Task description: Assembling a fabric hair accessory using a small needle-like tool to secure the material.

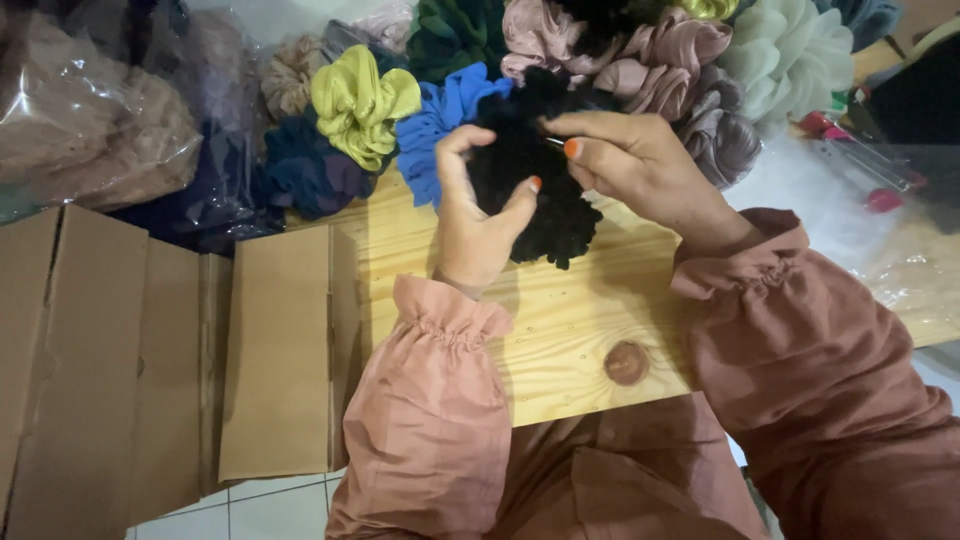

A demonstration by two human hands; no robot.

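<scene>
A black ruffled scrunchie (545, 195) is held over a pale wooden board (570, 330). My left hand (475, 220) grips its left side, thumb and fingers curled around the fabric. On the upper right of the scrunchie, my right hand (640, 165) pinches it with what looks like a thin needle at the fingertips. Both wrists wear dusty-pink gathered sleeves.
A pile of scrunchies lies behind the board: yellow-green (362, 100), blue (440, 125), navy (305, 170), mauve (660, 60), pale mint (790, 55). Flattened cardboard boxes (150, 350) lie to the left. Plastic bags (90, 120) sit at the far left, clear plastic at right.
</scene>
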